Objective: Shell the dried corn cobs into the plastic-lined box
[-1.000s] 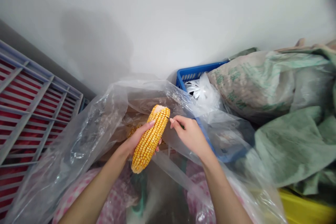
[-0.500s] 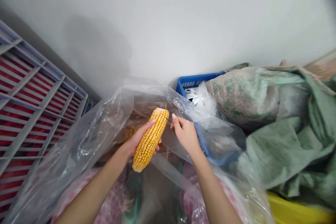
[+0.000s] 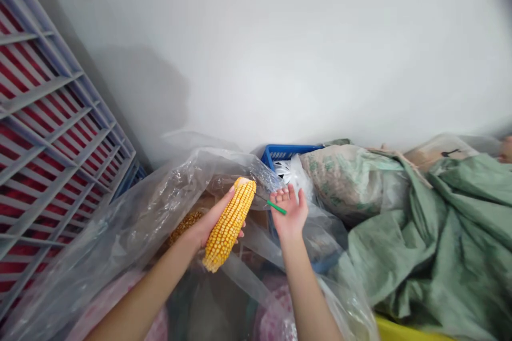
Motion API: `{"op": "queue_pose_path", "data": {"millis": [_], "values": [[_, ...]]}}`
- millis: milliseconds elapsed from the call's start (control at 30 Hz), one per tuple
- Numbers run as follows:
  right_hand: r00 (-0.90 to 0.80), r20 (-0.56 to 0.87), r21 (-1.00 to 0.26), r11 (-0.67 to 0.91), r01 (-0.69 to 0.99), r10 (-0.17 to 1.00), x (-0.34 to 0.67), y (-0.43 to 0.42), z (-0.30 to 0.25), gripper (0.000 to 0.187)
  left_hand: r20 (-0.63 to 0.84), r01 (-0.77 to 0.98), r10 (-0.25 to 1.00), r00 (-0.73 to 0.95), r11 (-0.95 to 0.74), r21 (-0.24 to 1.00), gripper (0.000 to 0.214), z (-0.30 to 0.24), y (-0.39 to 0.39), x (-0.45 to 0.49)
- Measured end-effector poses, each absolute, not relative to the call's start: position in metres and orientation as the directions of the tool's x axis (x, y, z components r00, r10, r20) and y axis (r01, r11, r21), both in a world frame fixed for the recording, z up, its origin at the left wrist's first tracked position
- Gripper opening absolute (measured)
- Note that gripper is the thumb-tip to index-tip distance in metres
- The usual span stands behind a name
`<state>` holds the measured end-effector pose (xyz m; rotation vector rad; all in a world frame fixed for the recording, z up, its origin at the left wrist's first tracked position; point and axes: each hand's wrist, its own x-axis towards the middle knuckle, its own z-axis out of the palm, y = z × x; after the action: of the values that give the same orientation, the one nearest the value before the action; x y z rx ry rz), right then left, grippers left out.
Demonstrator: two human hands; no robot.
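A thick ear of yellow corn [image 3: 230, 226] is tilted in front of me, its pale end up and to the right. My left hand [image 3: 208, 224] is wrapped round it, thumb on the near face and fingertips showing on the far side. A thin tool with a green handle [image 3: 277, 207] and a dark metal shaft, like a small screwdriver, reaches from the cob's upper right side; whether its tip is stuck in is unclear. Behind the handle my right hand [image 3: 291, 212] is turned palm up, open, fingers spread. Loose kernels [image 3: 186, 225] lie in the clear plastic bag [image 3: 160, 186] below.
A pale plastic crate [image 3: 60, 90] with red contents stands at left. At right are a blue basket [image 3: 294, 148] with a white plastic bag [image 3: 299, 176], a stuffed printed sack [image 3: 352, 178], green cloth [image 3: 416, 240] and a yellow edge [image 3: 404, 330]. A white wall [image 3: 256, 53] rises behind.
My right hand has opened from its closed grip and turned palm up, baring the tool's green handle. My left hand still holds the corn. The view has shifted up and right.
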<state>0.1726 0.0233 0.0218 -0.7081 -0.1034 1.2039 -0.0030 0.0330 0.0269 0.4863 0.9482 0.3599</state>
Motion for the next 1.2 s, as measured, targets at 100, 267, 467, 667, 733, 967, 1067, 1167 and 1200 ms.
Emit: {"op": "queue_pose_path", "data": {"millis": [100,267,467,667,733,967,1067,1167,1200], "values": [[0.407,-0.115,-0.564,0.278,-0.778,0.906,0.173,0.021,0.021,0.025,-0.681,-0.071,0.52,0.516,0.818,0.571,0.069,0.028,0.027,0.002],[0.406,-0.05,-0.593,0.301,-0.747,0.912,0.181,0.023,0.014,0.028,-0.666,-0.035,0.576,0.473,0.768,0.639,0.058,0.032,0.019,0.007],[0.322,-0.06,-0.545,0.239,-0.803,0.945,0.185,0.03,0.01,0.021,-0.657,0.045,0.536,0.53,0.756,0.653,0.059,0.043,0.027,-0.003],[0.333,-0.024,-0.615,0.249,-0.748,0.943,0.18,0.029,0.013,0.024,-0.688,0.086,0.455,0.565,0.797,0.598,0.064,0.04,0.034,-0.009],[0.329,-0.039,-0.616,0.237,-0.751,0.944,0.181,0.028,0.013,0.023,-0.686,0.089,0.437,0.582,0.804,0.588,0.067,0.035,0.033,-0.01],[0.43,-0.112,-0.758,0.203,-0.62,0.896,0.171,0.031,0.015,0.026,-0.681,-0.017,0.514,0.522,0.804,0.594,0.066,0.024,0.028,-0.009],[0.478,-0.132,-0.926,0.064,-0.373,0.868,0.162,0.031,0.016,0.034,-0.63,-0.062,0.638,0.443,0.723,0.688,0.061,0.025,0.029,-0.011],[0.463,-0.096,-0.994,-0.111,0.005,0.881,0.157,0.027,0.014,0.045,-0.528,-0.115,0.755,0.39,0.609,0.785,0.056,0.028,0.028,-0.012],[0.448,-0.07,-0.98,-0.146,0.137,0.891,0.155,0.026,0.014,0.048,-0.501,-0.126,0.778,0.38,0.58,0.805,0.055,0.029,0.028,-0.012]]}}
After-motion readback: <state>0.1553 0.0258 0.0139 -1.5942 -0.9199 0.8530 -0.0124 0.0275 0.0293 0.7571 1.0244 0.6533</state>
